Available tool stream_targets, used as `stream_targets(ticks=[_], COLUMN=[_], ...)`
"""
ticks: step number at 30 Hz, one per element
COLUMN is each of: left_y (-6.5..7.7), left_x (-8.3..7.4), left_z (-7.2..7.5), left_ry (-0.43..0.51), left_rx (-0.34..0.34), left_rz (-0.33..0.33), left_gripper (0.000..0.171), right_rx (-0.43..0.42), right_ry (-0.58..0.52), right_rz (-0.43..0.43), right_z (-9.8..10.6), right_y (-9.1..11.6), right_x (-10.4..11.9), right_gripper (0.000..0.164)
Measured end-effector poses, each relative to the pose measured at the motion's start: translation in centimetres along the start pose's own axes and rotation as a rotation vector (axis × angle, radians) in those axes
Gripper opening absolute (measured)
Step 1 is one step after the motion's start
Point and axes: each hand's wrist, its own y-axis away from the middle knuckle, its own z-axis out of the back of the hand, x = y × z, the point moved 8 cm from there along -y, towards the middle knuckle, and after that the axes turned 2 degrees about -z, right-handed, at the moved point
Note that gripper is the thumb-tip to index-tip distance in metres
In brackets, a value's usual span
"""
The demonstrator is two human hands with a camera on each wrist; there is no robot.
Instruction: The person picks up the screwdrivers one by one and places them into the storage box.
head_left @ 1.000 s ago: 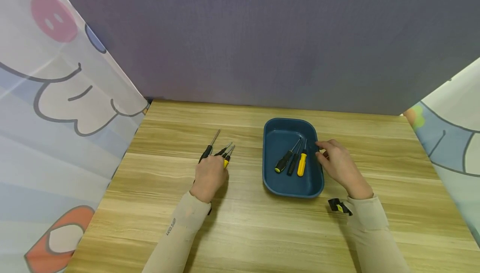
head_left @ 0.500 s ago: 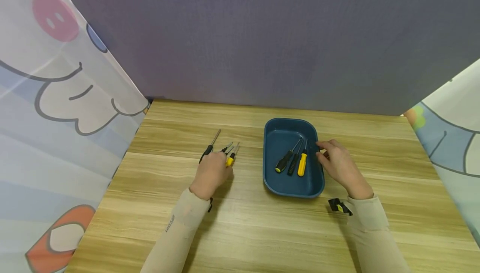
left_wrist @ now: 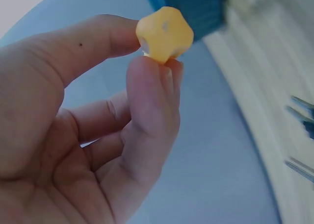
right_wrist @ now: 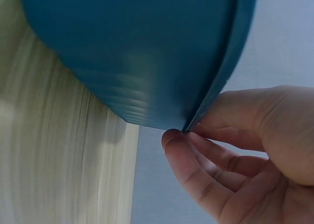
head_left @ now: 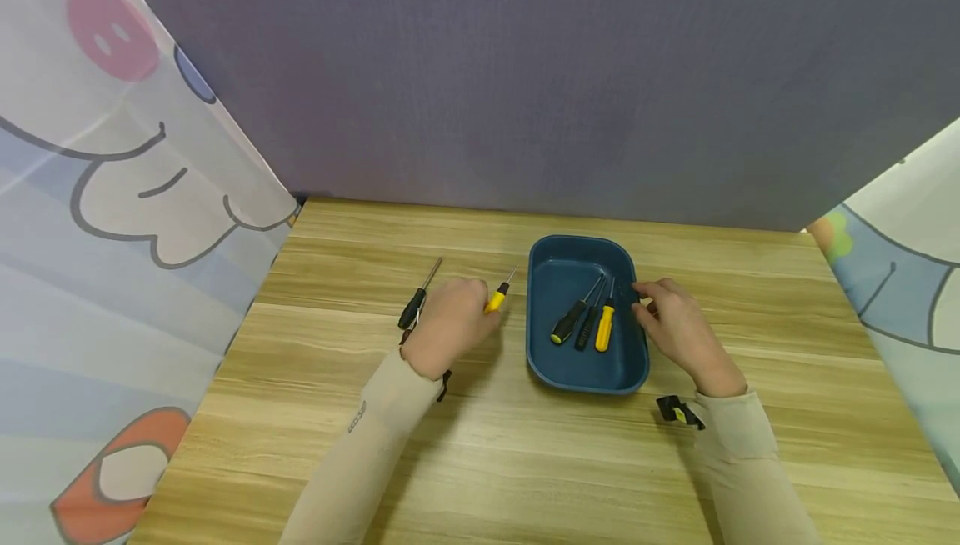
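Observation:
My left hand point(head_left: 453, 324) pinches a yellow-handled screwdriver point(head_left: 497, 298) just left of a blue plastic tray point(head_left: 553, 278). The shaft slants up and to the right. In the left wrist view, thumb and fingertips hold the handle point(left_wrist: 165, 34), seen end-on. My right hand point(head_left: 678, 328) pinches the tray's right rim point(right_wrist: 212, 99) between thumb and fingers. Inside the tray lie a black screwdriver with a yellow end point(head_left: 568, 324), a slim black one point(head_left: 586, 330) and a yellow one point(head_left: 604, 328), side by side.
On the wooden table point(head_left: 480, 470), left of my left hand, lies a black screwdriver point(head_left: 412, 307); my hand partly covers the tools beside it. Metal shafts point(left_wrist: 300, 169) show at the left wrist view's right edge. A grey panel point(head_left: 480, 78) rises behind the table.
My left hand has picked up the yellow screwdriver from the group on the left and moved it right, towards the tray. My right hand and the tray have stayed in place.

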Motion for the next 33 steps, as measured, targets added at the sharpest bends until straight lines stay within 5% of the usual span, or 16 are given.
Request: stream_targets(ticks=[7, 15, 25, 33], left_y=[-2.5, -5.9, -9.4, -10.6], left_x=[-3.0, -6.4, -9.1, -9.0], left_z=[0.2, -1.1, -3.9, -6.3], left_ry=[0.064, 0.047, 0.111, 0.146], left_rx=[0.046, 0.121, 0.153, 0.207], left_rz=[-0.081, -0.135, -0.116, -0.059], left_gripper=[0.041, 0.047, 0.036, 0.037], right_rx=[0.002, 0.004, 0.005, 0.009], right_ry=[-0.007, -0.015, 0.003, 0.001], right_rz=[0.002, 0.002, -0.029, -0.036], right_z=[0.0, -0.1, 0.0, -0.1], right_y=[-0.1, 0.0, 0.0, -0.1], right_x=[0.0, -0.1, -0.1, -0.3], right_gripper=[0.034, 0.035, 0.035, 0.036])
